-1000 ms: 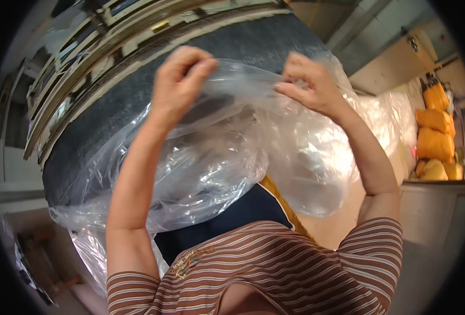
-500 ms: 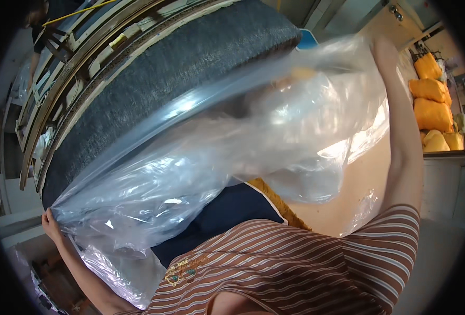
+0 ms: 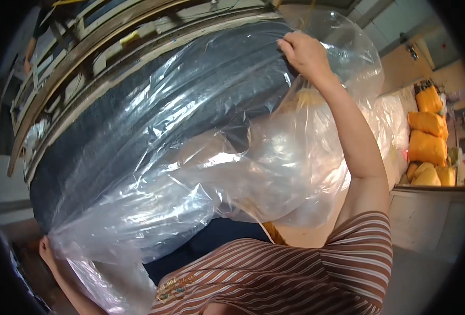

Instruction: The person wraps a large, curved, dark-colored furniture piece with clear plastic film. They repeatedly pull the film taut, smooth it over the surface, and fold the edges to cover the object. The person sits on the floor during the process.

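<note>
A large clear plastic sheet (image 3: pixel 190 157) stretches between my two hands, creased and shiny; I cannot tell whether it is a bag. My left hand (image 3: pixel 46 251), low at the left, grips its gathered corner. My right hand (image 3: pixel 307 55), at the far upper right, is closed on the sheet's far edge. Part of the plastic billows out past the right wrist. Beneath it lies a long dark grey padded surface (image 3: pixel 80 131), seen through the film. Nearer to me the plastic hangs over a dark blue cloth (image 3: pixel 211 241) in front of my body.
A wood and metal frame (image 3: pixel 90 47) runs along the far side of the padded surface. Several orange bundles (image 3: pixel 428 147) are stacked on a ledge at the right. A tan board or panel (image 3: pixel 303 236) shows under the plastic. Another person's arm (image 3: pixel 32 55) is at the far left.
My right hand has swung from the far right inward over the padded surface, drawing the plastic across it. My left hand still holds its corner, a little lower in view.
</note>
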